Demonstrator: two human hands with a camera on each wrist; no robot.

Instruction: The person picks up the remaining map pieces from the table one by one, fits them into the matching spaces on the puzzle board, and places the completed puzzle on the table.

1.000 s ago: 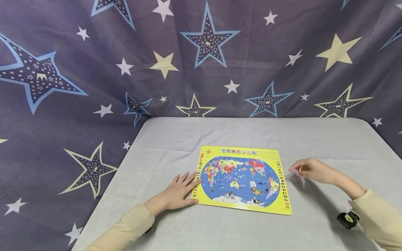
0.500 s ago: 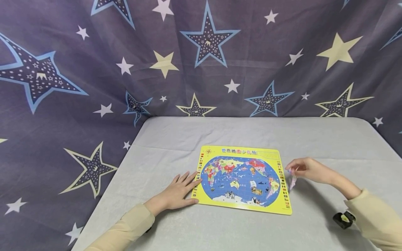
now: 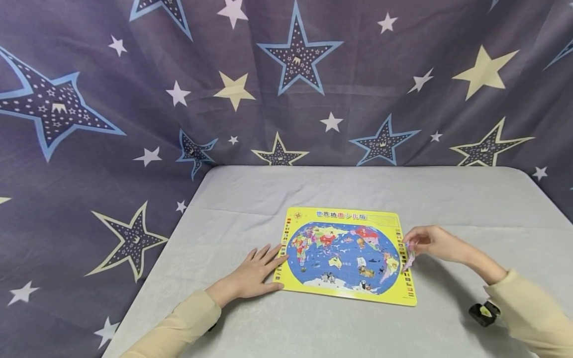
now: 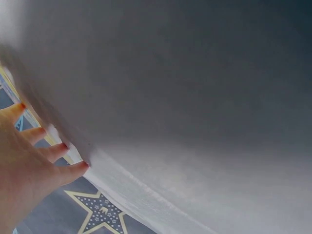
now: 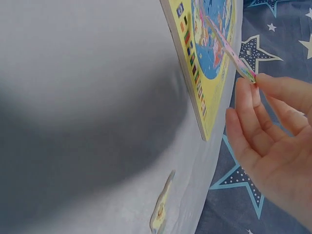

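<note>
A yellow world-map puzzle board (image 3: 344,298) lies on the table, its blue map printed with animals and its sides lined with small flags. My left hand (image 3: 250,277) lies with spread fingers at the board's left edge, fingertips on its border. With thumb and fingertips, my right hand (image 3: 440,243) pinches a thin pink puzzle piece (image 3: 409,259) on edge over the right border. In the right wrist view the piece (image 5: 230,50) slants up across the board's map. The left wrist view shows the left fingertips (image 4: 66,147) at the board's edge.
A pale grey cloth covers the table (image 3: 250,199). Another thin piece (image 5: 160,212) lies on the cloth below the right hand in the right wrist view. A star-patterned curtain (image 3: 358,99) hangs behind and to the left. A black device (image 3: 485,313) sits by the right cuff.
My right hand has moved left with the puzzle piece, from beside the board to over its right border. The left hand and the board stay in place.
</note>
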